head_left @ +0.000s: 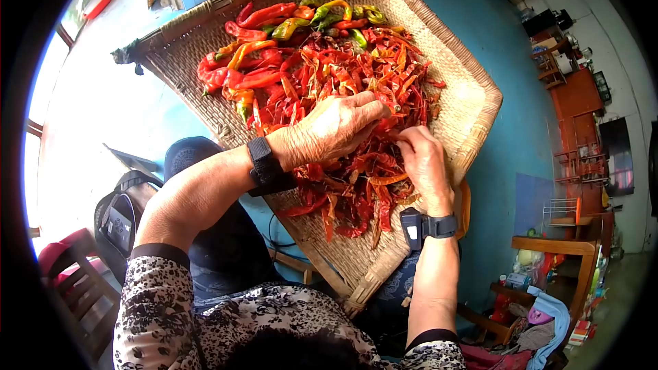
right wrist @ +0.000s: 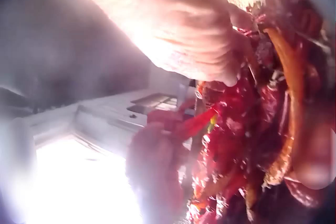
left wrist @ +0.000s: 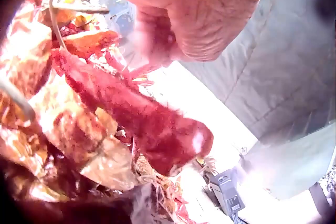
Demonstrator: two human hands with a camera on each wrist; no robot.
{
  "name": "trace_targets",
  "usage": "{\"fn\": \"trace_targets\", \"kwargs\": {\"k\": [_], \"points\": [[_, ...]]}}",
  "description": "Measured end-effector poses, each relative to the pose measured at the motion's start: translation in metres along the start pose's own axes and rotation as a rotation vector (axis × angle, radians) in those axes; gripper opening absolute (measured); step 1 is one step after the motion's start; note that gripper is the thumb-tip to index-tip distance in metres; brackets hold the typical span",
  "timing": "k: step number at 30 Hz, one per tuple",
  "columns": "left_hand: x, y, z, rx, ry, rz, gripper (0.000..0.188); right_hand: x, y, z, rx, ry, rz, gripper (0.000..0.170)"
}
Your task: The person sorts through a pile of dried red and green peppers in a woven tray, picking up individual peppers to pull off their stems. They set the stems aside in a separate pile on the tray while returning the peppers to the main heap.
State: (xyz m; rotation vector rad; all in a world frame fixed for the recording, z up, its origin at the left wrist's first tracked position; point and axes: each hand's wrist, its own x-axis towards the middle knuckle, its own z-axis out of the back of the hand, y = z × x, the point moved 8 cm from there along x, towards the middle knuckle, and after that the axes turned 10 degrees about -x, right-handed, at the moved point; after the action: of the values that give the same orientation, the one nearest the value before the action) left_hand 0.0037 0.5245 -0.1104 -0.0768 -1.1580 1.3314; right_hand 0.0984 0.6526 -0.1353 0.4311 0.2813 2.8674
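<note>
A heap of dried red chili peppers (head_left: 363,178) fills the middle of a shallow woven tray (head_left: 466,106). My left hand (head_left: 336,127) reaches in over the heap from the left, its fingers curled and pinching a dried chili at the tips. Facing it, my right hand (head_left: 426,164) has thumb and fingers bent together on a dried chili at the heap's right side. In the left wrist view a wrinkled red chili (left wrist: 142,113) lies close below the fingers. The right wrist view has the fingertips right at glossy red chilies (right wrist: 231,113), partly blurred.
Fresher, plump red chilies (head_left: 257,81) and green ones (head_left: 291,27) lie at the tray's far side. The tray's near corner rests at the person's lap. A chair (head_left: 86,281) and a backpack (head_left: 123,216) stand at left, a wooden chair with clothes (head_left: 548,315) at right.
</note>
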Motion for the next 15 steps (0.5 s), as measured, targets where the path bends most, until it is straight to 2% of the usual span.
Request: {"fn": "trace_targets", "kwargs": {"k": [5,7,8,11,13,14,15], "points": [[-0.002,0.003,0.0,0.011,0.007,0.025,0.023,-0.027,-0.048,0.026,0.375,-0.203,-0.279,0.009],[-0.003,0.005,-0.003,0.016,0.013,0.016,0.022,-0.04,-0.073,0.05,0.404,-0.36,-0.284,0.023],[-0.003,0.004,-0.005,0.019,0.023,0.008,0.02,-0.049,-0.089,0.063,0.414,-0.455,-0.351,0.025],[-0.002,0.004,-0.015,0.021,0.111,0.024,0.018,-0.081,-0.123,0.106,0.252,-0.789,-0.478,0.022],[-0.001,0.002,-0.018,0.004,0.096,-0.01,0.017,-0.103,-0.147,0.12,0.143,-0.886,-0.576,0.023],[-0.001,0.002,-0.019,0.002,0.098,-0.017,0.017,-0.111,-0.161,0.123,0.045,-0.844,-0.688,0.019],[-0.001,0.001,-0.02,0.001,0.099,-0.023,0.017,-0.117,-0.167,0.121,0.044,-0.844,-0.69,0.019]]}}
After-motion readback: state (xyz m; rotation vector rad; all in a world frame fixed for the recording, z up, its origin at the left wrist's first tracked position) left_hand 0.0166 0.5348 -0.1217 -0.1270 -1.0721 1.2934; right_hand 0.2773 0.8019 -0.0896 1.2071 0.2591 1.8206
